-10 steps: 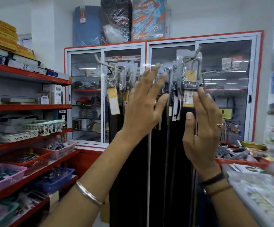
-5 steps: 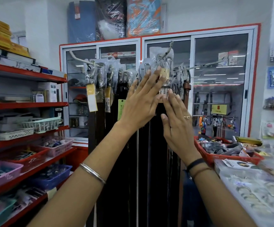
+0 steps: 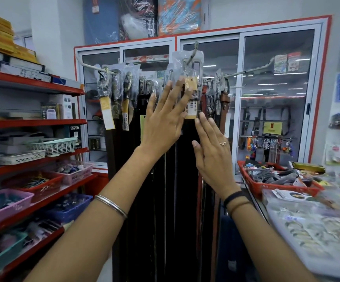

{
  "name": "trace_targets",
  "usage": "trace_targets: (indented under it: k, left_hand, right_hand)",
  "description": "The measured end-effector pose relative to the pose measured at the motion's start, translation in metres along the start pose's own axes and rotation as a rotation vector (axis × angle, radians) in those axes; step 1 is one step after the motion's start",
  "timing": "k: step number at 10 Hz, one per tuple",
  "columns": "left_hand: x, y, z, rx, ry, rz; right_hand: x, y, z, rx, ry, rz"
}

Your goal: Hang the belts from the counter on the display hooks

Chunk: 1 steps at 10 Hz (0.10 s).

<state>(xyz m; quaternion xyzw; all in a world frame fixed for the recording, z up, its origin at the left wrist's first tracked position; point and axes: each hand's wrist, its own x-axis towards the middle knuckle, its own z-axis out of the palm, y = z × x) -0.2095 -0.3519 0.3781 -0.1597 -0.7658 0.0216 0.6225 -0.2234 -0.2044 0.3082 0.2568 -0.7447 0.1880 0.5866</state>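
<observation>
Both hands are being held up flat against the hanging belts at the frame's centre. The left hand, fingers spread open and gripping nothing, is being pressed against the dark straps, its fingertips touching the yellow price tag at 12 o'clock. At 3 o'clock from it, the right hand is being kept open too, empty. Beyond, the wrapped buckle is being carried by the display hook. At 4 o'clock, a red basket is being supported by the counter.
</observation>
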Motion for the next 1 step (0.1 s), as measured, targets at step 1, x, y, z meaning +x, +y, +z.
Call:
trace_targets:
  k: [1]
  left_hand:
    - [-0.005, 0.0251, -0.0064, -0.005, 0.116, -0.044]
  right_hand:
    - [-0.0427, 0.0079, -0.026, 0.062, 0.074, 0.112]
